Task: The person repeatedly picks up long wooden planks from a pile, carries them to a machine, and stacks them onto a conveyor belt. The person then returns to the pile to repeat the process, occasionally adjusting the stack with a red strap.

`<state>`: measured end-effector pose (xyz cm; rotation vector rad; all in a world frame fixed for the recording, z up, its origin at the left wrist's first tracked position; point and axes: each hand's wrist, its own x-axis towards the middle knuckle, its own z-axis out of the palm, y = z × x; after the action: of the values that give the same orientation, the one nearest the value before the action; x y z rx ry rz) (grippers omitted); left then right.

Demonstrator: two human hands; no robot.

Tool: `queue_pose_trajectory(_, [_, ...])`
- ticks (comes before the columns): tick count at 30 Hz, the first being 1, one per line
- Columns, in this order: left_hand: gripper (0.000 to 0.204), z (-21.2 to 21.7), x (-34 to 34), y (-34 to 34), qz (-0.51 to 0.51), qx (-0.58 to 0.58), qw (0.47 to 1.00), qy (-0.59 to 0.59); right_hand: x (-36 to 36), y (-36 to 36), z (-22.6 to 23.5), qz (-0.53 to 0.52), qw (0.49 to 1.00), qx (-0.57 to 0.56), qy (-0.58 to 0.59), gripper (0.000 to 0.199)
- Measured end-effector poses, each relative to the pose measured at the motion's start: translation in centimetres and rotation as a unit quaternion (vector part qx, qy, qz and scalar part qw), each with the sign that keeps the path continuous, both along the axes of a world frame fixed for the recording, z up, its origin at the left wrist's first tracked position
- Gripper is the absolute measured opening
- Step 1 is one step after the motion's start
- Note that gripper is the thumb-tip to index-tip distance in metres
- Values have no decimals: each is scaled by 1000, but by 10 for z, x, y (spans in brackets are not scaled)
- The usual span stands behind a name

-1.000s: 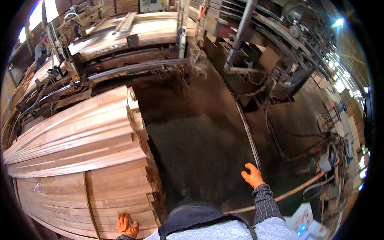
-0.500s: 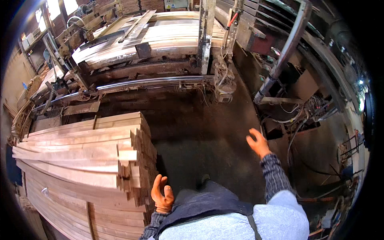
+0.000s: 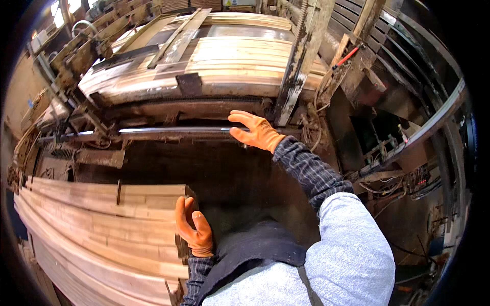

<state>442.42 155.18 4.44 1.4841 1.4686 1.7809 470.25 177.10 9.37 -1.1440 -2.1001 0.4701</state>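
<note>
Reaching seems the step in hand: right of the board stack [image 3: 107,224], in view before the metal rail [image 3: 168,131], the right hand [image 3: 255,132] is held out, fingers parted, nothing gripped. At the stack's right end, the left hand [image 3: 196,232] is held half-curled, empty; contact cannot be told. For any grip, closed fingers would be called for.

Metal rail [image 3: 173,131] streaked with glare. Beyond it, boards [image 3: 235,56] brightly lit, nearly washed out in patches; white light let in by opening [image 3: 58,19] past its left end. On its near side, floor [image 3: 242,186] sunk in deep shadow, board stack [image 3: 102,219] softly blurred. Straight edges bowed; corners blacked out.
</note>
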Motion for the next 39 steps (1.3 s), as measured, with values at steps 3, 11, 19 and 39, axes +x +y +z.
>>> queue_pose_trajectory(3, [52, 2, -8, 72, -25, -27, 999, 12, -2, 78, 18, -1, 1000, -11, 21, 61])
queue_pose_trajectory(11, [47, 39, 29, 362, -56, 45, 990, 120, 37, 343, 40, -143, 981, -121, 47, 61])
queue_pose_trajectory(19, [55, 32, 37, 602, -15, -11, 955, 296, 109, 618, 35, -270, 954, -110, -67, 58])
queue_pose_trajectory(39, [50, -4, 43, 618, 94, 46, 905, 413, 218, 748, -12, -349, 849, -274, -287, 72])
